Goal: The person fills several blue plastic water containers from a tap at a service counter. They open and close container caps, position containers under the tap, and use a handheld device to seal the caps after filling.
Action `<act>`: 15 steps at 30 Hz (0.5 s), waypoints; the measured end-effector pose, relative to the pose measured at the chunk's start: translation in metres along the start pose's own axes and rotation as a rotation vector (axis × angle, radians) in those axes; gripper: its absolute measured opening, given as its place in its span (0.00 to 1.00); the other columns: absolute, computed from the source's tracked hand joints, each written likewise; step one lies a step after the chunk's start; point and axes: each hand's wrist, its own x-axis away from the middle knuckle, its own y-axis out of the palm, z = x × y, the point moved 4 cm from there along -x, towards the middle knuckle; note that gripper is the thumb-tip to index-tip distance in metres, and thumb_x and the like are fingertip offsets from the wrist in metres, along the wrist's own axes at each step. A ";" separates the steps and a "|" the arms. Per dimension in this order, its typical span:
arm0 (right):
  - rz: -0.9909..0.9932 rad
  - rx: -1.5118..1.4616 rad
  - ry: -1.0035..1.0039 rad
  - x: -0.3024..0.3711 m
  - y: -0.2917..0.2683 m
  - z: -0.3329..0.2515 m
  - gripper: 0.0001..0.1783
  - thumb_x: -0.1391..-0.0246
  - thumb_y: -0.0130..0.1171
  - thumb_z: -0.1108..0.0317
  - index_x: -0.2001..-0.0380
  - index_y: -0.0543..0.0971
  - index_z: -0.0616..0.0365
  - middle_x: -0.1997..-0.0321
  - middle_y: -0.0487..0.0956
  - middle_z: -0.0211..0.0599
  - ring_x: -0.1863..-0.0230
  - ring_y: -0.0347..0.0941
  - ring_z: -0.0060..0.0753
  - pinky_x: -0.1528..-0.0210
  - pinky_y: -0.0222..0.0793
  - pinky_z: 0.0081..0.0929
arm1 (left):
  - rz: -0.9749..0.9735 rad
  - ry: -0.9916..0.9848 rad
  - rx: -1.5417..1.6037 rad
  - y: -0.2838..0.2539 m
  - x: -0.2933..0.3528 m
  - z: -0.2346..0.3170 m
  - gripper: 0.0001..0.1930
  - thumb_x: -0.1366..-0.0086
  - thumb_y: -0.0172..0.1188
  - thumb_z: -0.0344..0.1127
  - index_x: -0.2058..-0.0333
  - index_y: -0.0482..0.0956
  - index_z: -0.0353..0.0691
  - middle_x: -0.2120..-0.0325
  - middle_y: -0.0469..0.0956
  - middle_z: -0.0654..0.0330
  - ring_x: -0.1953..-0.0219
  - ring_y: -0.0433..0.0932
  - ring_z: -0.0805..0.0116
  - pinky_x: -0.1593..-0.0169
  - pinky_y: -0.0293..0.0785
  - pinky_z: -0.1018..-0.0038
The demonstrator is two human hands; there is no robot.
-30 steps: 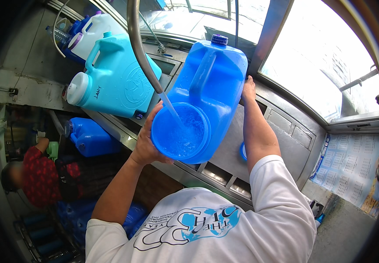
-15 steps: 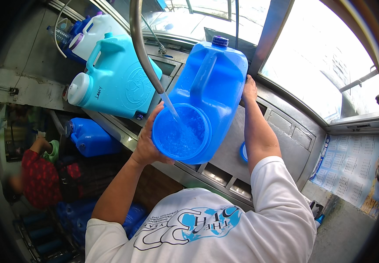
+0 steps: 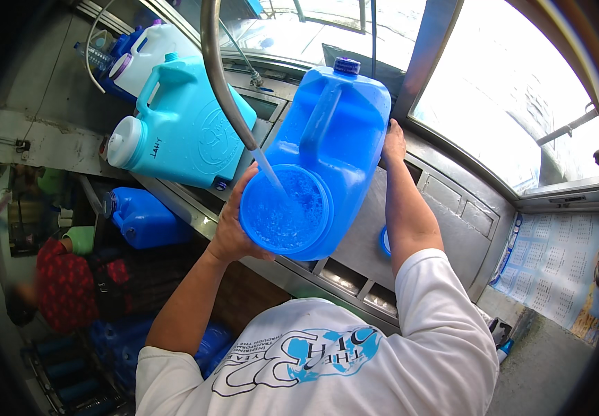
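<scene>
A large blue water jug (image 3: 351,163) is tilted toward me over the metal counter, its wide round mouth facing me. From a curved metal pipe (image 3: 224,93) a stream of water (image 3: 269,170) runs into the mouth, and bubbling water shows inside. My left hand (image 3: 233,225) grips the jug by the left side of its mouth, thumb up and fingers curled beneath. Against the jug's right side rests my right hand (image 3: 394,144), its fingertips partly hidden behind the jug. A dark blue cap (image 3: 347,66) closes the small spout at the far end.
Left of the jug lie a turquoise jug (image 3: 195,125) with a white lid and a whitish jug (image 3: 164,55). A blue round lid (image 3: 384,241) sits on the metal counter (image 3: 452,229), partly behind my right forearm. Lower left, a co-worker in red (image 3: 67,284) is near another blue jug (image 3: 150,216).
Water keeps pouring, and the bubbles inside the mouth have shifted. My hands and the jug have barely moved. The co-worker's hand and the green thing in it have moved.
</scene>
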 end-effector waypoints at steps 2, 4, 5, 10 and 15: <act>-0.021 0.000 0.024 -0.001 0.004 0.005 0.35 0.48 0.56 0.63 0.36 0.63 0.50 0.32 0.63 0.45 0.34 0.62 0.47 0.35 0.60 0.40 | 0.001 -0.002 0.011 0.001 0.000 0.001 0.73 0.83 0.85 0.51 0.33 0.52 0.52 0.36 0.58 0.56 0.36 0.63 0.58 0.35 0.66 0.59; -0.058 0.002 0.084 -0.005 0.010 0.017 0.35 0.48 0.56 0.62 0.35 0.62 0.50 0.32 0.63 0.47 0.34 0.61 0.48 0.35 0.59 0.41 | -0.010 0.016 0.013 0.003 -0.003 0.003 0.73 0.83 0.85 0.50 0.33 0.51 0.52 0.36 0.59 0.56 0.36 0.63 0.58 0.35 0.66 0.59; -0.086 0.006 0.132 -0.007 0.013 0.024 0.35 0.48 0.56 0.62 0.35 0.62 0.49 0.32 0.62 0.48 0.33 0.61 0.49 0.34 0.59 0.41 | -0.016 0.026 0.015 0.004 -0.004 0.004 0.73 0.83 0.85 0.49 0.33 0.51 0.52 0.36 0.59 0.56 0.36 0.63 0.58 0.36 0.66 0.59; 0.009 -0.006 0.036 0.019 0.001 0.005 0.37 0.47 0.54 0.63 0.33 0.58 0.47 0.30 0.58 0.50 0.33 0.60 0.54 0.34 0.59 0.42 | -0.011 0.068 -0.096 0.000 -0.002 0.008 0.74 0.83 0.85 0.47 0.32 0.50 0.52 0.38 0.61 0.58 0.38 0.66 0.59 0.36 0.67 0.59; -0.026 0.032 0.019 0.014 -0.006 0.002 0.39 0.48 0.55 0.62 0.32 0.57 0.46 0.30 0.58 0.50 0.35 0.61 0.55 0.35 0.60 0.43 | -0.024 -0.013 0.056 0.003 -0.002 0.005 0.75 0.85 0.85 0.43 0.32 0.50 0.52 0.40 0.64 0.60 0.39 0.67 0.60 0.37 0.68 0.59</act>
